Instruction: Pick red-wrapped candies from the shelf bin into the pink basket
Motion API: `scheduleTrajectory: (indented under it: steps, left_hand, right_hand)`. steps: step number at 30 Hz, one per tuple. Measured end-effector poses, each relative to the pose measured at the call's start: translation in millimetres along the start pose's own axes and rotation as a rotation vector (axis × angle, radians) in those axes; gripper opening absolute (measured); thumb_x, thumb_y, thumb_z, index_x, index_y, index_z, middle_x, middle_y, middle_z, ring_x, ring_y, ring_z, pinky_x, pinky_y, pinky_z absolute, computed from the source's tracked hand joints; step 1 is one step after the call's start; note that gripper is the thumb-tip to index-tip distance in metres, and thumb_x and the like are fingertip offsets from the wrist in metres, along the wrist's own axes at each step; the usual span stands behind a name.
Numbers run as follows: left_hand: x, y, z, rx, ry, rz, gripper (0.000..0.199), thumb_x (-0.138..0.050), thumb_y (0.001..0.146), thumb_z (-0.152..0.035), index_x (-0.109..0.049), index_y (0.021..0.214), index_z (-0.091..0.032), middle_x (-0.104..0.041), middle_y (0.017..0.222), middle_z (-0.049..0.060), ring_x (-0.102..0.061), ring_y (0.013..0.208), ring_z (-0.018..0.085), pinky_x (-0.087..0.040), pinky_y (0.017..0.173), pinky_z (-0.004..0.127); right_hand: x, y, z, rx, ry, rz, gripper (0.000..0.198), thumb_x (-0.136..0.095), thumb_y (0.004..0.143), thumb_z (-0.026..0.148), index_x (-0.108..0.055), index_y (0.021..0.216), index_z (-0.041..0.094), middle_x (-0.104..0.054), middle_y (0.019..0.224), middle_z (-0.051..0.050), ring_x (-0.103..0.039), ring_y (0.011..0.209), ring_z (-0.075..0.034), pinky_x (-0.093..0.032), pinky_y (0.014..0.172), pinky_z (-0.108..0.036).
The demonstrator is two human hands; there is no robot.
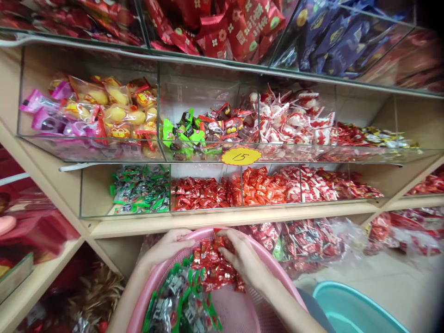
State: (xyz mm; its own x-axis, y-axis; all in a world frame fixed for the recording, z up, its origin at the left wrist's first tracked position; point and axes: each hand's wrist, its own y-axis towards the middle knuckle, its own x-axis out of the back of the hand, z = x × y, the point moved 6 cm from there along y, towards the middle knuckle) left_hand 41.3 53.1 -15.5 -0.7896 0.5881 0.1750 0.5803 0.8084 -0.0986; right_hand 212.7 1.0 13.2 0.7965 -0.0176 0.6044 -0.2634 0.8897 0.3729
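A pink plastic basket (pixel 239 303) is right before me, below the shelf. My left hand (pixel 173 247) is closed over its far left rim, fingers pointing inward. Inside, red-wrapped candies (pixel 220 275) lie toward the far side, and green-and-clear wrapped candies (pixel 182 300) fill the left and near part. My right hand (pixel 241 254) reaches in over the red candies with its fingers curled; red wrappers show at the fingertips, though the palm side is hidden.
A shelf board (pixel 236 217) runs just above the basket, with glass-fronted bins of sorted candies over it. A yellow tag (pixel 241 156) reads 15. Bagged candies (pixel 308 240) lie behind the basket on the right. A teal tub (pixel 354 310) stands at lower right.
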Motion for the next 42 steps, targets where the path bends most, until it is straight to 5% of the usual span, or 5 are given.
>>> scheduleTrajectory:
  steps: [9, 42]
  left_hand:
    - [2, 1, 2, 0.008, -0.033, 0.006, 0.031, -0.060, 0.073, -0.032, -0.062, 0.092, -0.008, -0.061, 0.082, 0.005, -0.051, 0.072, 0.014, -0.038, 0.065, 0.023]
    - [6, 1, 5, 0.015, 0.038, -0.028, 0.035, -0.058, 0.073, -0.040, -0.062, 0.088, -0.009, -0.060, 0.078, 0.004, -0.050, 0.070, 0.015, -0.037, 0.062, 0.022]
  right_hand:
    - [-18, -2, 1, 0.008, -0.253, 0.157, 0.030, -0.048, 0.079, 0.015, -0.048, 0.108, 0.022, -0.057, 0.104, -0.006, -0.052, 0.094, -0.019, -0.041, 0.080, -0.029]
    - [-23, 3, 2, 0.031, -0.555, 0.129, 0.033, -0.058, 0.074, 0.020, -0.048, 0.106, 0.020, -0.057, 0.099, -0.005, -0.049, 0.093, -0.024, -0.041, 0.079, -0.037]
